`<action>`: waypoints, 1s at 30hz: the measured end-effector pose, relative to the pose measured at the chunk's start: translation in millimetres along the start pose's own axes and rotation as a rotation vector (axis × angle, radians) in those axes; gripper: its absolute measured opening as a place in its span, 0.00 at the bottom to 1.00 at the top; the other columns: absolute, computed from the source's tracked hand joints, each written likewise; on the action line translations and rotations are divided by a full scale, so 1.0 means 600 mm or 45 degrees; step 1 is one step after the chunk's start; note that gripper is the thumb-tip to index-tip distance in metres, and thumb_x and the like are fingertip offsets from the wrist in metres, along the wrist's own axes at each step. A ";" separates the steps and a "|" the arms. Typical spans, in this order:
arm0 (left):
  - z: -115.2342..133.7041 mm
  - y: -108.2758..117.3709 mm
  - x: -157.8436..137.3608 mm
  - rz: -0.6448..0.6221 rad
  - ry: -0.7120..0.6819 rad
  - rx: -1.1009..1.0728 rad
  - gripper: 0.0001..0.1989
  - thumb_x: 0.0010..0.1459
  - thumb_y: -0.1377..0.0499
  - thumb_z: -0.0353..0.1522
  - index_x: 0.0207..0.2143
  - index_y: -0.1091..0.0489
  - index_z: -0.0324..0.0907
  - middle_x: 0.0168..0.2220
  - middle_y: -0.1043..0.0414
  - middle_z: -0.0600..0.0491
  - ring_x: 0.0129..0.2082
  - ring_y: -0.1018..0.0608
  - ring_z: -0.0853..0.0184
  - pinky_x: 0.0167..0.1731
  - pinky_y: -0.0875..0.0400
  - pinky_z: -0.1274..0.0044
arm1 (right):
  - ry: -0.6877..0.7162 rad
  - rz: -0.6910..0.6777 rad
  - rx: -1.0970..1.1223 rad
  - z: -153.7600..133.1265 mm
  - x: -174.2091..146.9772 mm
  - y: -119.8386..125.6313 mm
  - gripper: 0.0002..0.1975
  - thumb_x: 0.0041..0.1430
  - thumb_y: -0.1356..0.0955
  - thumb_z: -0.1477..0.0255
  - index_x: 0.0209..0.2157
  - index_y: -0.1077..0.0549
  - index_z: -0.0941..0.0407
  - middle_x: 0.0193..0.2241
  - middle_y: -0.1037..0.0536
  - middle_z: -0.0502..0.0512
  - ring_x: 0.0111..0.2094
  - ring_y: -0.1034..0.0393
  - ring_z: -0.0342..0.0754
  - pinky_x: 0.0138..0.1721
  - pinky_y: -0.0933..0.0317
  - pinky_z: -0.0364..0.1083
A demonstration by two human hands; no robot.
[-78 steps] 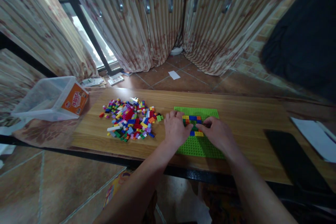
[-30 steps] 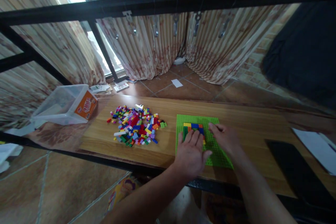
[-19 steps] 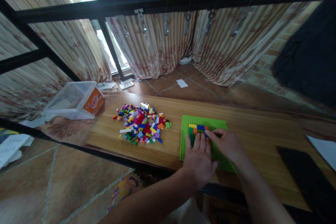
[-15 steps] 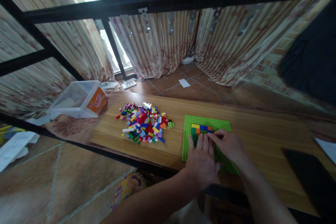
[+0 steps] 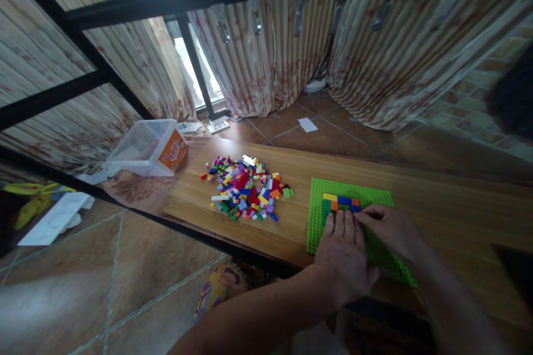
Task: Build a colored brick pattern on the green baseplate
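A green studded baseplate [image 5: 318, 188] lies on the wooden table. Toy bricks in yellow, blue, orange and green [image 5: 343, 200] are fixed on it in an angular outline. My left hand [image 5: 343, 252] lies over the near part of these bricks, fingers stretched forward and flat, hiding what is beneath. To its right, my right hand [image 5: 393, 227] has thumb and fingers pinched together at the right end of the brick row. Whatever sits between those fingertips is too small or covered to make out.
A heap of loose, many-coloured bricks [image 5: 245, 188] is spread on the table [image 5: 258, 244] left of the baseplate. Beyond the table's left end stands a clear plastic bin [image 5: 144, 147] with an orange label. A black metal rail [image 5: 166, 3] crosses above, before striped curtains [image 5: 266, 61].
The whole view has shifted, so the table, bricks and hands appear farther right. Both hands stay at nearly the same place on the baseplate.
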State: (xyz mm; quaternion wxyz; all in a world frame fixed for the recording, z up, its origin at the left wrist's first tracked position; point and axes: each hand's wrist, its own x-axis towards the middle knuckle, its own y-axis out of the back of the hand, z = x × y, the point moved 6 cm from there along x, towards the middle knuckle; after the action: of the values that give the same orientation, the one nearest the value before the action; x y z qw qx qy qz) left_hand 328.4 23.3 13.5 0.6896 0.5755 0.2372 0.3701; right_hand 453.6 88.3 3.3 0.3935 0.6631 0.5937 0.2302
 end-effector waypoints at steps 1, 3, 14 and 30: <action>0.000 0.000 0.000 0.002 -0.005 0.014 0.41 0.61 0.55 0.48 0.63 0.49 0.21 0.65 0.50 0.31 0.66 0.47 0.47 0.65 0.55 0.60 | -0.020 -0.009 -0.007 0.000 0.001 0.000 0.11 0.48 0.33 0.62 0.23 0.23 0.54 0.25 0.21 0.56 0.29 0.28 0.52 0.33 0.40 0.50; 0.000 -0.002 0.000 0.010 -0.015 0.039 0.41 0.61 0.56 0.48 0.63 0.50 0.21 0.65 0.50 0.31 0.66 0.47 0.47 0.65 0.54 0.60 | -0.046 -0.027 -0.017 -0.001 0.002 0.001 0.12 0.48 0.33 0.61 0.23 0.23 0.54 0.26 0.20 0.56 0.30 0.28 0.53 0.35 0.40 0.51; 0.001 -0.013 0.003 0.009 -0.039 0.145 0.41 0.62 0.56 0.49 0.63 0.50 0.20 0.65 0.49 0.31 0.65 0.44 0.48 0.64 0.52 0.62 | -0.078 -0.048 0.012 -0.009 -0.001 0.006 0.14 0.44 0.34 0.60 0.23 0.23 0.55 0.26 0.20 0.56 0.29 0.28 0.53 0.33 0.41 0.49; -0.017 0.027 -0.008 0.307 -0.017 -0.269 0.36 0.61 0.55 0.51 0.59 0.40 0.32 0.59 0.36 0.39 0.59 0.35 0.52 0.63 0.53 0.53 | 0.004 0.030 0.035 0.024 0.013 0.005 0.16 0.38 0.32 0.54 0.21 0.22 0.51 0.26 0.19 0.56 0.29 0.26 0.59 0.32 0.38 0.53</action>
State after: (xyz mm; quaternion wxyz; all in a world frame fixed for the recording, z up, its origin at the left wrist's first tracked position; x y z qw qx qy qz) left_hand 313.8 27.1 26.6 0.6983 0.5267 0.1216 0.4693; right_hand 467.8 92.2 -4.0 0.3807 0.6750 0.5896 0.2276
